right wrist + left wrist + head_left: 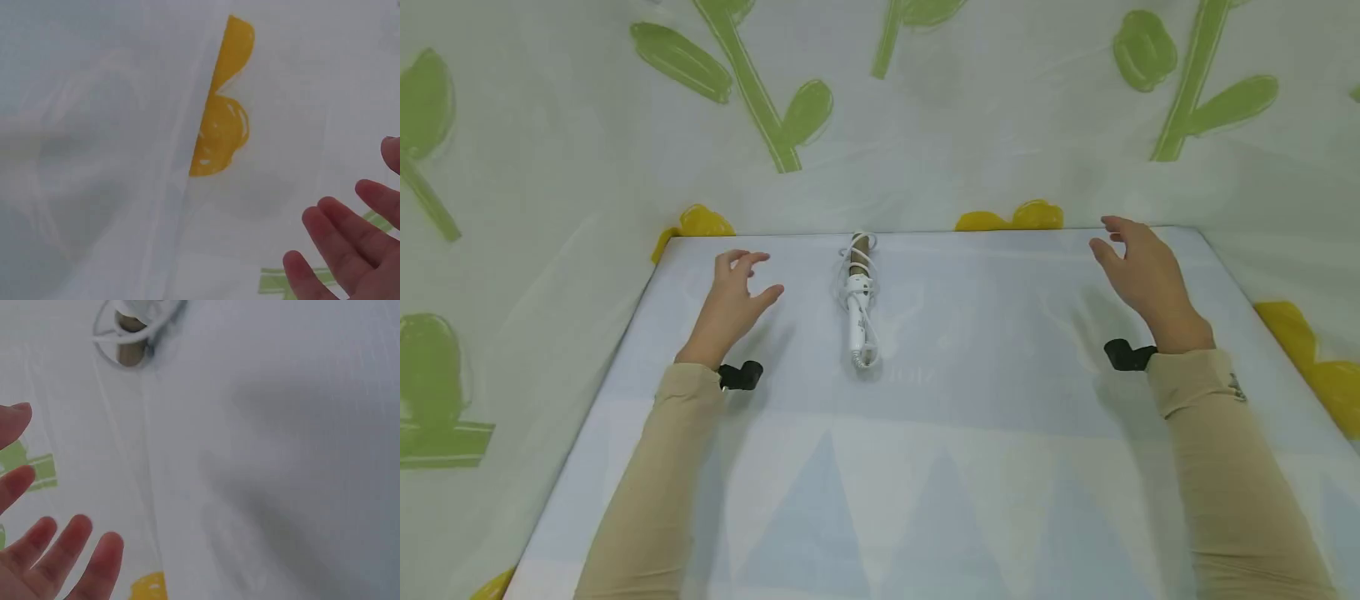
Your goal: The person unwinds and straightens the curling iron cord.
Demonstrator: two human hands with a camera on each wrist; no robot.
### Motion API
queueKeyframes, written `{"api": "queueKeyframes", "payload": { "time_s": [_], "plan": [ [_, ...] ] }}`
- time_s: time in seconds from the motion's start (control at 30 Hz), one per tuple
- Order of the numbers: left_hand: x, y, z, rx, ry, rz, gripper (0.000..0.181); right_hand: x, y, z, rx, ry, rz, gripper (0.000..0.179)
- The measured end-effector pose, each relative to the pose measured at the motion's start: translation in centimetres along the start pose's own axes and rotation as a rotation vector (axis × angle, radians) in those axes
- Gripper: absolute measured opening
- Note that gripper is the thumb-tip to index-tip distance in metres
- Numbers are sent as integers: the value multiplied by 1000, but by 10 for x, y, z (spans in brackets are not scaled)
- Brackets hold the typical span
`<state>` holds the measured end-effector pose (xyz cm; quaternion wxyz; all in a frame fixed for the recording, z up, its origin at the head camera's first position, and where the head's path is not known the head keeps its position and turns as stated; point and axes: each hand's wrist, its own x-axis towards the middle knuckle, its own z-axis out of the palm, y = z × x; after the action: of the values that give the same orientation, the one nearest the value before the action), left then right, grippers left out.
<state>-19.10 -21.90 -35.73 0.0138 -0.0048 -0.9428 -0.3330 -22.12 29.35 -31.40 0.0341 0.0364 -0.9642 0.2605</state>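
The left hand (730, 308) is released, its fingers loosely bent and thumb apart from them, raised over the far left part of the counter (970, 350) with its shadow beside it. The right hand (1150, 279) is likewise released, fingers relaxed and holding nothing, above the counter's far right part. Each wrist carries a black mount (741, 376), and tan sleeves (1240, 483) cover both forearms. Between the hands, nearer the left and touching neither, a curling iron (857, 325) lies on the counter, its brownish barrel (858, 265) pointing to the far edge and its white handle toward the person. A white cord (864, 360) winds loosely round it; in the left wrist view only the barrel's end and some cord loops show, blurred, at the top. Pale blue triangles mark the counter's nearer part. Beyond its edges hangs a whitish sheet (1000, 158) printed with green leaves and stems and yellow shapes.
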Motion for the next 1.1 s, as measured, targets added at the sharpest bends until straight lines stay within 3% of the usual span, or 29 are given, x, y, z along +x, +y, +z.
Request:
{"api": "queueKeyframes", "payload": {
  "time_s": [0.17, 0.3, 0.47, 0.73, 0.9, 1.1],
  "plan": [
    [-7, 8, 17, -185, -86, -34, 56, -11, -5, 20, 185, 37, 70, 58],
    [-16, 13, 35, -377, -157, -102, 54, -17, -18, 37, 263, 33, 97, 58],
    [-24, 19, 47, -585, -159, -124, 49, -21, -39, 53, 366, 34, 88, 56],
    [-22, 29, 53, -690, -134, -143, 52, -22, -52, 65, 565, 58, 77, 47],
    [-21, 33, 58, -710, -192, -152, 48, -23, -51, 69, 590, 23, 102, 48],
    [-20, 35, 52, -721, -210, -142, 43, -13, -53, 82, 601, -27, 61, 50]
  ]
}}
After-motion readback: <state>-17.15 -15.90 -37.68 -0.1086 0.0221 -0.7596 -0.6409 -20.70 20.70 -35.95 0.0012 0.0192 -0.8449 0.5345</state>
